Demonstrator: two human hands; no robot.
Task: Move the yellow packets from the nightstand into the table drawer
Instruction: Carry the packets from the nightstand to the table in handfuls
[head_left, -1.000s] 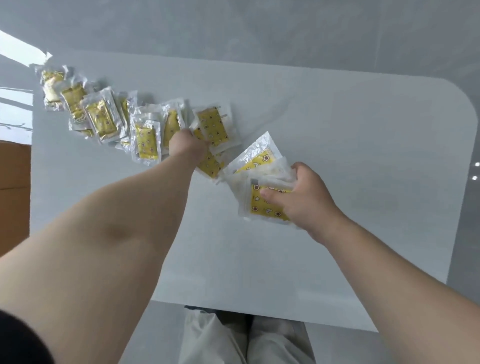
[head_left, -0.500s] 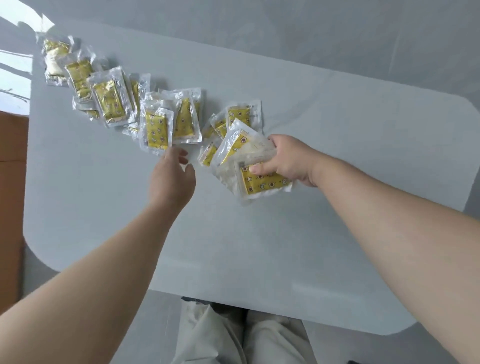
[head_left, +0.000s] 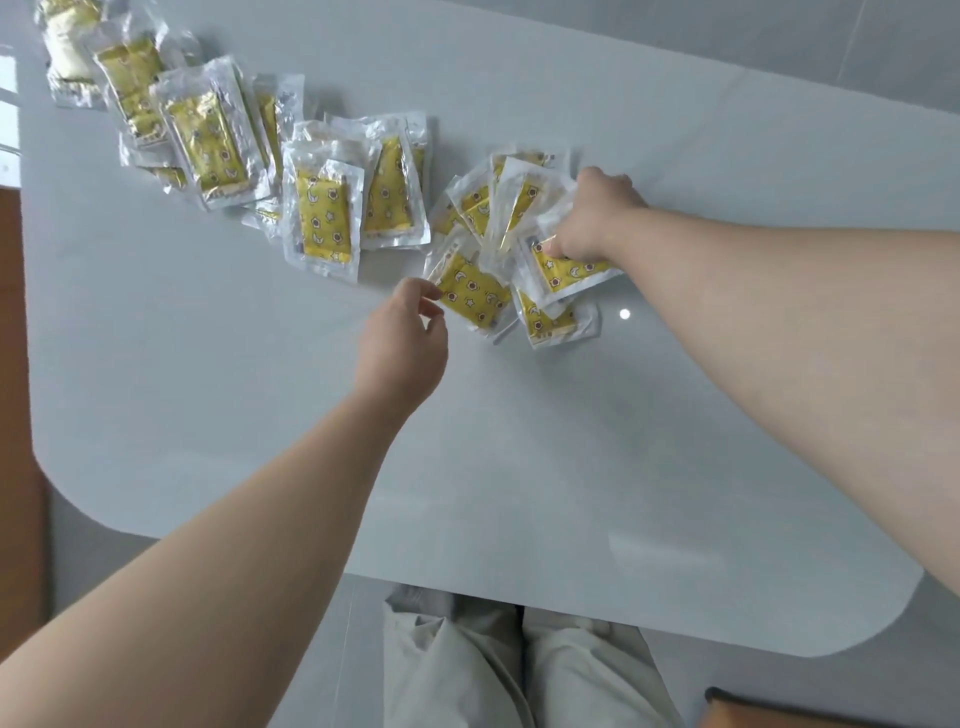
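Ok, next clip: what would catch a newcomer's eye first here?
A long trail of yellow packets runs across the white table from its far left corner towards the middle. At its near end the right hand grips a fanned bunch of packets, and the left hand has its fingertips at the edge of a loose packet.

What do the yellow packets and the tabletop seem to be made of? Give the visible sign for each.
The yellow packets: probably thin clear plastic film over a printed yellow sachet; glossy, it crinkles, glints, and shows the print through. The tabletop: smooth, glossy pale grey, perhaps glass or lacquered board; it mirrors a light spot.
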